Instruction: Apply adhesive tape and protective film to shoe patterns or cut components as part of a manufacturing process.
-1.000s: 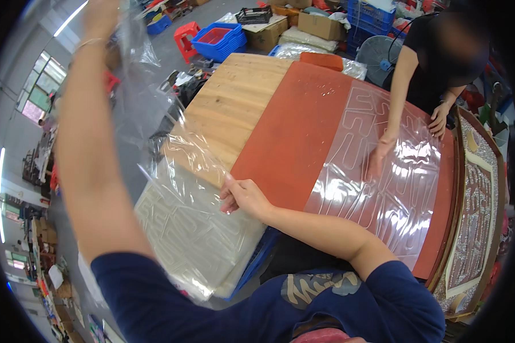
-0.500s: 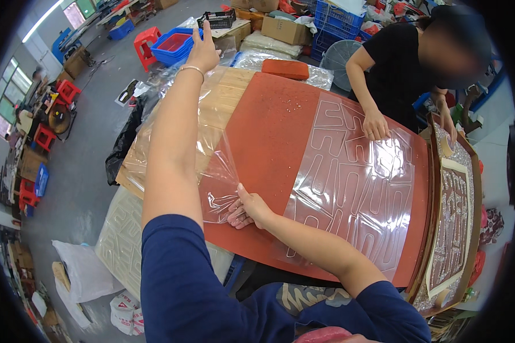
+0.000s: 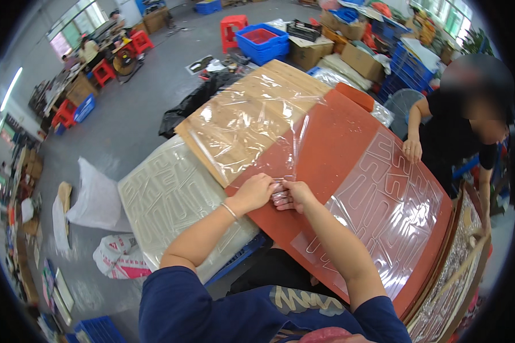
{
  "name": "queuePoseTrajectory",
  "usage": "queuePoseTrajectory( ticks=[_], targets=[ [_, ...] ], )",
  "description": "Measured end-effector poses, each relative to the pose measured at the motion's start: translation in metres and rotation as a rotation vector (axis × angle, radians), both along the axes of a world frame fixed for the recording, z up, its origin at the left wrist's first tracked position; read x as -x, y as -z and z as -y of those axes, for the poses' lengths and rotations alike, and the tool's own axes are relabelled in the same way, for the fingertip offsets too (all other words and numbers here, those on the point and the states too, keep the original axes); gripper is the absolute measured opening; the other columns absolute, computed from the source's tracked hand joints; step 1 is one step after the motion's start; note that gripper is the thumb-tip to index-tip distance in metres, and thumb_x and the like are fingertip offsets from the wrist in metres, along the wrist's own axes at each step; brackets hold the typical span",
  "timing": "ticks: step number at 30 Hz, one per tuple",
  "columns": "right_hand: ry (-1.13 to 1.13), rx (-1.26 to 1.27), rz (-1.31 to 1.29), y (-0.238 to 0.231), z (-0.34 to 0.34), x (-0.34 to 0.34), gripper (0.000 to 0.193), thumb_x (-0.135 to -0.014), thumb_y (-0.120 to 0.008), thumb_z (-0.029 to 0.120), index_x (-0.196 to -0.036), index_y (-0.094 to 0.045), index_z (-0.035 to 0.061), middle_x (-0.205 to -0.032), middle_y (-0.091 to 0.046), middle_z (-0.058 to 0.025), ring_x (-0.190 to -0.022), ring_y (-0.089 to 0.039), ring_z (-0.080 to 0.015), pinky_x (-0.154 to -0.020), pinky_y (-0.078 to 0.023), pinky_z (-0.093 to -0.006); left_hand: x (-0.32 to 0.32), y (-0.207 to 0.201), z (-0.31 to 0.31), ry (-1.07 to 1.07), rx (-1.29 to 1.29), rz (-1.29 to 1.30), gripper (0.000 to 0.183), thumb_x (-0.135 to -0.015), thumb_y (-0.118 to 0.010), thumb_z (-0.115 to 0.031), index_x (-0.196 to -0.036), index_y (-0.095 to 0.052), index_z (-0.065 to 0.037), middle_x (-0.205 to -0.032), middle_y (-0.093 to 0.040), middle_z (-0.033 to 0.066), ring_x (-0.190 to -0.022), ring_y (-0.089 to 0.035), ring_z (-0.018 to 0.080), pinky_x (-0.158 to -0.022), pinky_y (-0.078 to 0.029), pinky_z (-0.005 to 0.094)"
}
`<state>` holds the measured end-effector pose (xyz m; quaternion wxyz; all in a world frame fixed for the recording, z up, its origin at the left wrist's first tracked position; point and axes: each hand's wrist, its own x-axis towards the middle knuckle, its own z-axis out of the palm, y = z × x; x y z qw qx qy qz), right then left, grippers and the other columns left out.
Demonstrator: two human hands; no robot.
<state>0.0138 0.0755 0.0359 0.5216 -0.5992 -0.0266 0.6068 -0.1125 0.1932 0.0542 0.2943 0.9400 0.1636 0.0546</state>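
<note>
My left hand [image 3: 255,192] and my right hand [image 3: 296,196] meet at the near edge of the red board [image 3: 320,134]. Between them a thin clear plastic film [image 3: 252,114] is gathered into a bunch, and the fingers of both hands close on it. From there the film fans out, wrinkled and shiny, over the wooden board [image 3: 234,97] and part of the red one. To the right of my right hand lies a clear plastic sheet [image 3: 377,200] with raised outlines of long rounded shapes, flat on the red board.
A co-worker's hand [image 3: 412,150] is at the sheet's far edge. A stack of pale moulded sheets [image 3: 171,188] stands at the left over a blue crate. At the right leans a framed panel [image 3: 458,268]. Blue baskets [image 3: 262,43] and a red stool [image 3: 233,30] stand behind.
My left hand has come back from far out to beside my right hand, and the film now bunches between both. My view has turned left. The co-worker's hand has moved toward the sheet's edge.
</note>
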Motion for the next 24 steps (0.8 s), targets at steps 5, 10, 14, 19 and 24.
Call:
queuePoseTrajectory(
  ticks=[5,10,14,19,24],
  targets=[
    [-0.104,0.006,0.025,0.004,0.006,-0.01,0.035,-0.098,-0.039,0.028,-0.109,-0.056,-0.0014,-0.094,-0.066,-0.0185,-0.08,-0.066,-0.0298,-0.07,-0.056,-0.0426,0.013,0.019,0.014,-0.06,-0.07,0.146,0.025,-0.093,-0.051,-0.02,-0.095,-0.061,0.003,-0.104,-0.06,0.0211,-0.097,-0.058,0.036,-0.085,-0.047,0.0429],
    [0.268,-0.08,0.081,-0.005,0.067,-0.033,0.042,-0.096,-0.044,0.027,-0.122,-0.047,-0.0057,-0.12,-0.056,-0.0253,-0.09,-0.065,-0.0368,-0.074,-0.054,-0.0443,0.005,0.043,0.049,-0.009,-0.272,0.12,0.033,-0.093,-0.051,-0.028,-0.103,-0.06,0.003,-0.12,-0.055,0.0255,-0.114,-0.049,0.0433,-0.101,-0.037,0.048],
    [0.274,-0.263,0.48,-0.06,0.201,0.008,0.031,-0.093,-0.054,0.019,-0.112,-0.058,-0.0059,-0.109,-0.063,-0.0182,-0.089,-0.066,-0.0295,-0.068,-0.056,-0.0348,0.037,0.042,0.066,-0.074,-0.324,0.171,0.054,-0.091,-0.053,-0.044,-0.123,-0.055,-0.001,-0.136,-0.042,0.0282,-0.129,-0.033,0.0481,-0.109,-0.024,0.0542],
    [0.241,0.828,2.115,-0.082,0.457,0.038,0.035,-0.094,-0.05,0.017,-0.123,-0.052,-0.0021,-0.134,-0.045,-0.0252,-0.127,-0.038,-0.0422,-0.108,-0.027,-0.0497,0.065,0.047,0.093,0.041,-0.213,0.267,0.061,-0.09,-0.05,-0.052,-0.126,-0.055,-0.003,-0.139,-0.042,0.0234,-0.135,-0.028,0.0429,-0.111,-0.017,0.0556],
    [0.321,1.841,1.624,-0.055,0.611,0.068,0.07,-0.081,-0.066,0.029,-0.135,-0.038,-0.0056,-0.14,-0.043,-0.0211,-0.134,-0.029,-0.045,-0.113,-0.013,-0.058,0.06,0.063,0.123,-0.205,-0.119,0.412,0.045,-0.093,-0.051,-0.042,-0.109,-0.064,-0.002,-0.134,-0.048,0.0206,-0.131,-0.034,0.0429,-0.111,-0.017,0.0567]
  ],
)
